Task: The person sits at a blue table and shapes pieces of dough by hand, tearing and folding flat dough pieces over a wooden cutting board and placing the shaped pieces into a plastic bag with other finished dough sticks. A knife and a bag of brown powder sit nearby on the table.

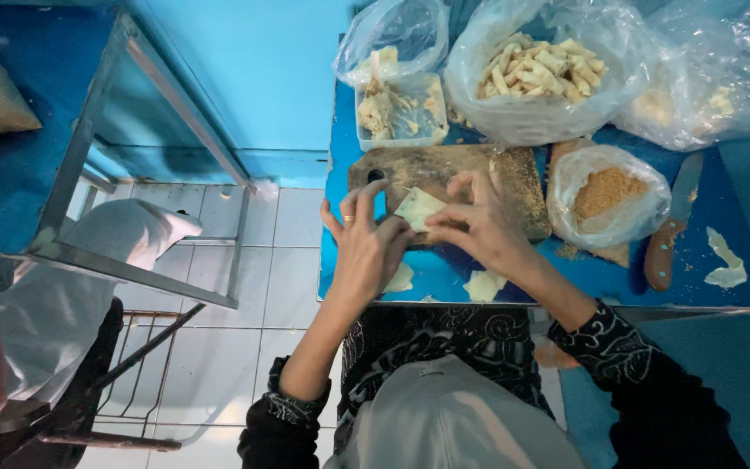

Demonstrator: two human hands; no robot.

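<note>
We look down on a blue table (740, 295), with a wooden cutting board (444, 169) at its middle. Behind the board sit a large clear bag of finished rolls (538, 74) and a plastic tub (401, 108) of filling; a smaller bag of crumbs (608, 195) and a knife (672, 226) lie to the right. Over the board's near edge, the left hand (366, 247) and right hand (483, 226) both pinch a pale wrapper sheet (418, 208), fingers narrowly closed on its edges. We judge the step in hand to be folding or rolling this sheet; the next move calls for an even tuck with both thumbs. The sheet lies corner-up like a diamond, its long axis running roughly lower left to upper right. Spare wrapper pieces (484, 285) lie near the table's front edge.
</note>
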